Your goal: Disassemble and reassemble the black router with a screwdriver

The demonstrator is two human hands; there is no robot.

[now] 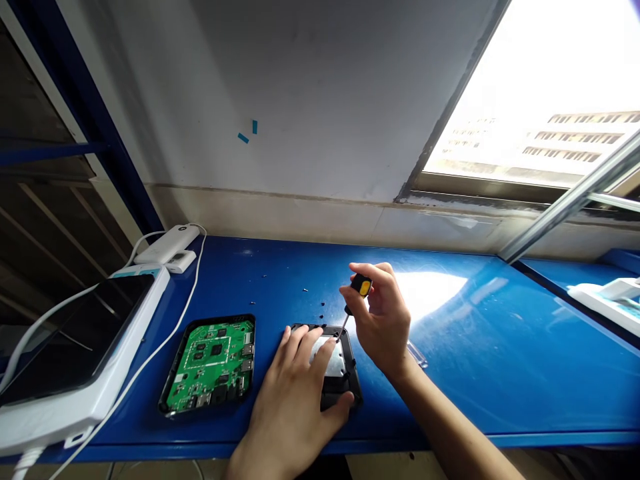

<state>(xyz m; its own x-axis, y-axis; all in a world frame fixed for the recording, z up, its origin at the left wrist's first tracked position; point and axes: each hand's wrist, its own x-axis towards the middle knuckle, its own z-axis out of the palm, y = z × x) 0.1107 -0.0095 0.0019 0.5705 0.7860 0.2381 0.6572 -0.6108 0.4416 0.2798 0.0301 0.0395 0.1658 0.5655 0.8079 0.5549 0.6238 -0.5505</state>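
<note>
Black casing (354, 383) on the blue counter (475, 380), near its front edge and straight ahead of the person. Left hand (293, 393) is the nearer of the two: palm down, fingers spread over the casing's left part and onto the pale metal plate (334, 365), thumb out at the near right corner. Right hand (381, 313) stands raised, off the casing's far right side, thumb and fingers pinching the yellow-and-black handle of a screwdriver (361, 285); its link to the casing runs through the tool alone. The relation that counts is shaft to plate: the shaft leans, slanting from the handle at upper right down and leftward, not upright, and its tip comes to the plate's far right corner, just beside the left index fingertip. Whether the tip sits in a screw head is too small to tell. The casing's own long axis is uncertain, much of it lying under the left hand; the visible right edge runs away from the person, tilted slightly left. Beyond the casing, small screws (305, 290) lie scattered, the closest just past its far edge. To the left, apart from both hands, a green circuit board (216, 360) lies in a black shell (253, 333).
</note>
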